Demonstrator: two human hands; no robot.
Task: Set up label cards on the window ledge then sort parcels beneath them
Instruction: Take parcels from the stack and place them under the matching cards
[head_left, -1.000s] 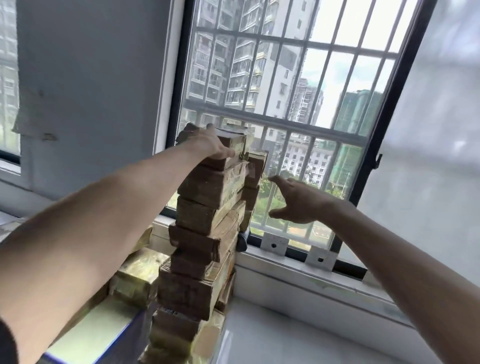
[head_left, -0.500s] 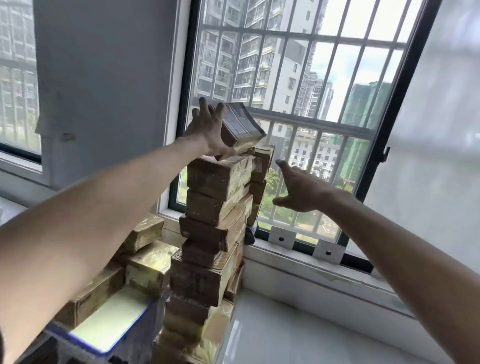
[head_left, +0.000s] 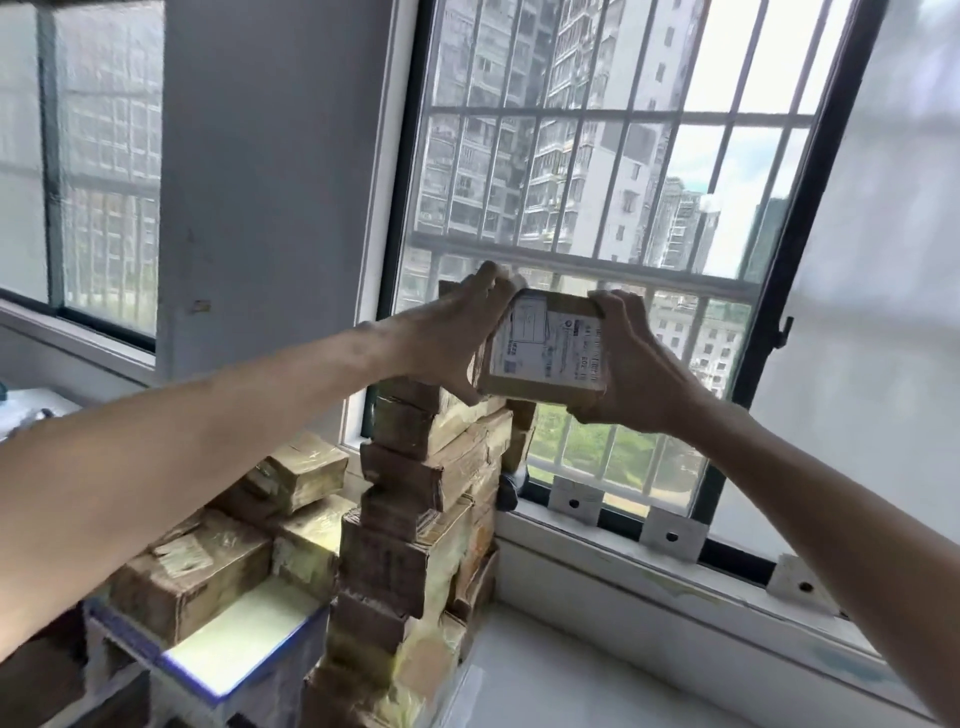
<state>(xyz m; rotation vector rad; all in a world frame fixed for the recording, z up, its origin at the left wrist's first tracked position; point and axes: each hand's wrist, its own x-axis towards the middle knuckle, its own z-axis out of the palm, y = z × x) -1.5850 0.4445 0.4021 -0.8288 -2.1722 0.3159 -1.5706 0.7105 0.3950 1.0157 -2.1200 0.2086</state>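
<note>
Head view: both hands are up at the window, a brown parcel (head_left: 545, 348) held between them above the tall stack of parcels (head_left: 426, 499), its white label facing the camera. The left hand (head_left: 452, 338) grips its left edge with fingers curled over the top; the right hand (head_left: 631, 364) clasps the right edge, fingers wrapped round. The stack stands against the window ledge (head_left: 649, 566), at its left end, with lower parcels (head_left: 197, 571) piled to the left.
</note>
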